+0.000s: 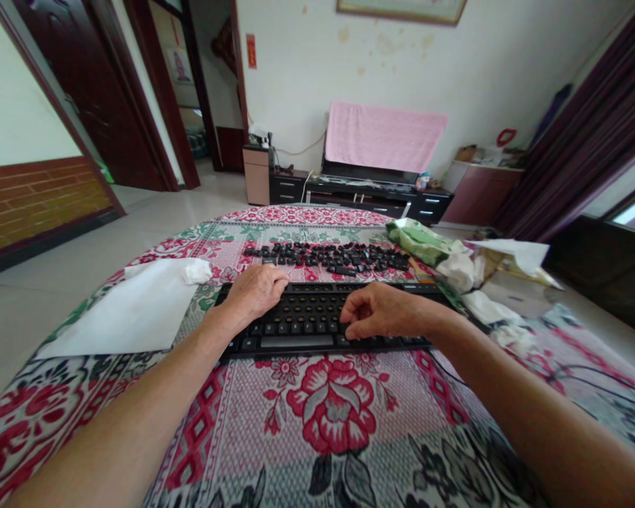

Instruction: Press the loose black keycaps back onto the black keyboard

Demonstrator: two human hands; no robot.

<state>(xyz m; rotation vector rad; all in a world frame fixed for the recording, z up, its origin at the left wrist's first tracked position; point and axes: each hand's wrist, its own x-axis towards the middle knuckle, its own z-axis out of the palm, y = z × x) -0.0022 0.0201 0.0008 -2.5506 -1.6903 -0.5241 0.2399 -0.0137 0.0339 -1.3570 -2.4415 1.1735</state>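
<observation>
A black keyboard [310, 319] lies across a table covered with a red floral cloth [331, 409]; many of its key sockets look bare. Loose black keycaps [328, 257] are spread in rows on the cloth just behind it. My left hand [255, 291] rests on the keyboard's upper left part, fingers curled down, fingertips near the top edge. My right hand [384, 312] sits over the keyboard's right half with thumb and fingers pinched together against the keys; what they pinch is hidden.
A white sheet with crumpled tissue [132, 310] lies at the left. A green packet [420, 240], crumpled tissues [458, 271] and paper [513, 255] lie at the right. A dark cable [587, 377] runs over the cloth at the far right. A TV cabinet stands behind.
</observation>
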